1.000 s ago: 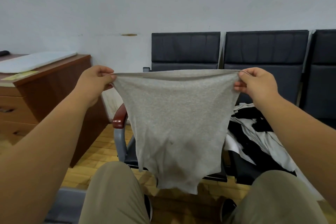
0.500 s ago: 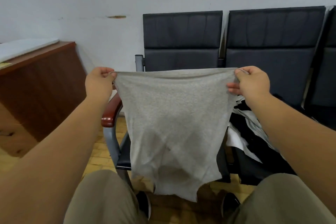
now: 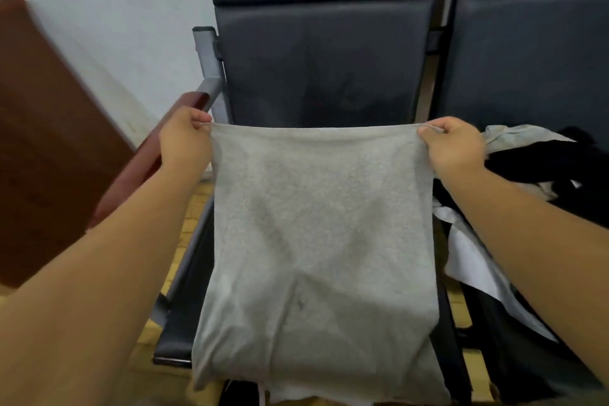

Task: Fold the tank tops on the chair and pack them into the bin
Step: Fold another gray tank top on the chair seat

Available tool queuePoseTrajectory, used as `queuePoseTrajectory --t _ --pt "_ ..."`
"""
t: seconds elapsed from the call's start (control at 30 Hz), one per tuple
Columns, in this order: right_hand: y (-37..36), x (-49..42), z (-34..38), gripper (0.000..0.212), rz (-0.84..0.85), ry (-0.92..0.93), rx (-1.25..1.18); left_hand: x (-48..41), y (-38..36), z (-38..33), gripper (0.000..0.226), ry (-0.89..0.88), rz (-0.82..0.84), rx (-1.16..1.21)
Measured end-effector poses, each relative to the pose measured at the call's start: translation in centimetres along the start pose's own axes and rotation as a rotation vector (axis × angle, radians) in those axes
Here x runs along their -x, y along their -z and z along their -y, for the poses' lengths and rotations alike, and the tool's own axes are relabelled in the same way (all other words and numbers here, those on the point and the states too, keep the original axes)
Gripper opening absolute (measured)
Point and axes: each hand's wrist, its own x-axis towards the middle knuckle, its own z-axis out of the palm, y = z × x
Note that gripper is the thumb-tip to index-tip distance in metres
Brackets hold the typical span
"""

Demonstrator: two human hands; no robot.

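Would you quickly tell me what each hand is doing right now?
Left hand: pinches the left top corner of the grey tank top.
Right hand: pinches its right top corner.

Most of the chair seat (image 3: pixel 179 330) hidden under the grey tank top (image 3: pixel 316 241); wooden desk (image 3: pixel 49 142) blurred.

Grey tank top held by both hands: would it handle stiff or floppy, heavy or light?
Probably floppy: the grey tank top sags limp below the two corners pinched by the left hand and right hand. Likely light, since pinches alone carry it. It would probably drape onto the chair rather than slide.
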Motion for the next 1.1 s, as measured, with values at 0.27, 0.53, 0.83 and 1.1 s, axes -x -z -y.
queuePoseTrajectory --t 0.27,0.53,0.83,1.1 --pt "-7.8 -6.7 -3.9 0.030 0.091 -0.001 0.217 -5.1 -8.3 6.9 0.018 0.110 -0.018 -0.086" --pt "-11.7 -7.2 -9.1 0.030 0.048 0.063 0.288 -4.9 -11.8 12.3 0.008 -0.001 0.096 -0.255" --pt "-7.6 -2.9 -6.8 0.038 0.193 0.069 0.270 -1.6 -8.0 6.9 0.055 0.132 0.386 -0.538" --pt "0.6 5.9 -1.9 0.019 0.513 -0.196 0.355 7.2 1.1 -0.7 0.029 0.232 0.721 -0.362"
